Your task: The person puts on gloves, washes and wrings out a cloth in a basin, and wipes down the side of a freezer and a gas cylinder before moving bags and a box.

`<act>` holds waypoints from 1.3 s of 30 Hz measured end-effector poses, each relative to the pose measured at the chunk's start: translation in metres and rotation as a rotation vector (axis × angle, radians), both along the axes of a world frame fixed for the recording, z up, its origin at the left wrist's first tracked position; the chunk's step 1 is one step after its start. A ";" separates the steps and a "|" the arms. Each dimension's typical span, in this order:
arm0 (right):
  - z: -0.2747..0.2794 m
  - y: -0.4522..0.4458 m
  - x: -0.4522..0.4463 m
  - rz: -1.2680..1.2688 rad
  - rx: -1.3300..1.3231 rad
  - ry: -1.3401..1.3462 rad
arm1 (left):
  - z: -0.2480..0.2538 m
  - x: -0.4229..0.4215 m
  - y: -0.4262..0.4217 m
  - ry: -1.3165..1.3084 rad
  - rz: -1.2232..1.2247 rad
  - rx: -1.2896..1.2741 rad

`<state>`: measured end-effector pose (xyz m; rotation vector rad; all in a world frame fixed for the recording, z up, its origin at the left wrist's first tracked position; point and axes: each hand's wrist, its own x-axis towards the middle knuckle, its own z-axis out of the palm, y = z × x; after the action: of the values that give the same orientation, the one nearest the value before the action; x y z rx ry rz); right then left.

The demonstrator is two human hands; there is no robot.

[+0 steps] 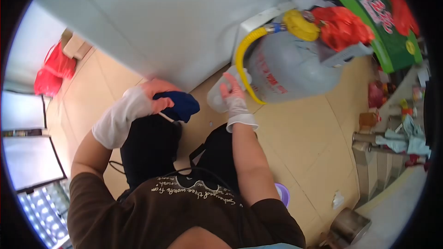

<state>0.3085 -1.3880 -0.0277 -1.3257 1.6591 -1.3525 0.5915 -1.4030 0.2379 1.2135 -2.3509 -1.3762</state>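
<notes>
Both hands wear thin whitish gloves. My left hand point(159, 96) is closed around a bunched dark blue cloth point(182, 107), beside the lower edge of a large pale, smooth panel. My right hand point(234, 93) has its fingers curled against a translucent plastic container point(216, 97) near the floor; it seems to grip it, though part of the contact is hidden. Just right of that hand, a yellow hose point(241, 57) curves down past a grey gas cylinder point(290, 67) with red lettering. A yellow fitting point(302, 25) sits on top of the cylinder.
The pale panel point(152, 23) stands ahead. A red plastic bag point(341, 27) and green box point(385, 32) are at upper right. Another red bag point(57, 67) lies at left. A shelf with cloths point(401, 138), a metal pot point(350, 225) and a purple-rimmed container point(283, 193) stand rightward on the tiled floor.
</notes>
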 end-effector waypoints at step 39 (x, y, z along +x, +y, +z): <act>0.351 -0.006 -0.082 -0.166 -0.811 0.753 | 0.014 -0.192 -0.051 0.413 0.110 -0.318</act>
<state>0.2267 -1.3936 0.3229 -2.4402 1.7458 -1.8755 0.4000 -1.4545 0.2520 0.8590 -2.0758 -1.0454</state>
